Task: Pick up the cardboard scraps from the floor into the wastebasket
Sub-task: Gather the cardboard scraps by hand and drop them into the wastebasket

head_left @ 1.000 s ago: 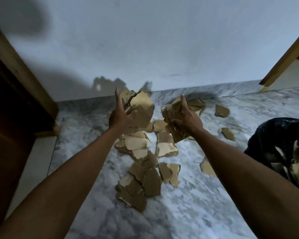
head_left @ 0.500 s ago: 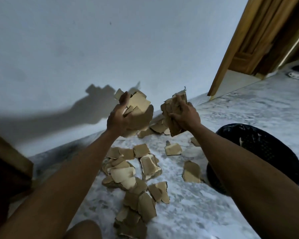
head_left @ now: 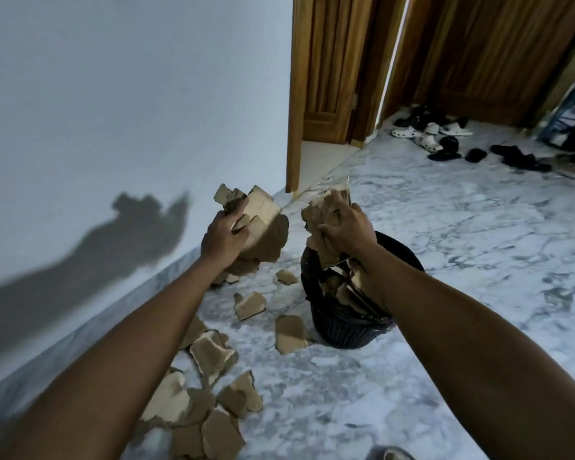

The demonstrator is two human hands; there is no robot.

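My left hand [head_left: 224, 235] grips a thick bunch of torn cardboard scraps [head_left: 263, 220], held up to the left of the wastebasket. My right hand [head_left: 346, 227] grips a second bunch of scraps [head_left: 326, 207] right above the black wastebasket [head_left: 352, 330]. The basket stands on the marble floor and holds several scraps [head_left: 346, 290] inside. More loose brown scraps [head_left: 213, 353] lie scattered on the floor along the wall, to the left of the basket and under my left arm.
A white wall [head_left: 130, 111] runs along the left. Wooden door frames and doors [head_left: 339, 71] stand behind the basket. Several shoes and sandals [head_left: 429, 134] lie on the floor at the far right. Bare marble floor [head_left: 478, 244] spreads to the right of the basket.
My view has swung right and both hands have carried their scrap bunches that way. The right hand now hangs over the wastebasket, which has come into the middle of the view.
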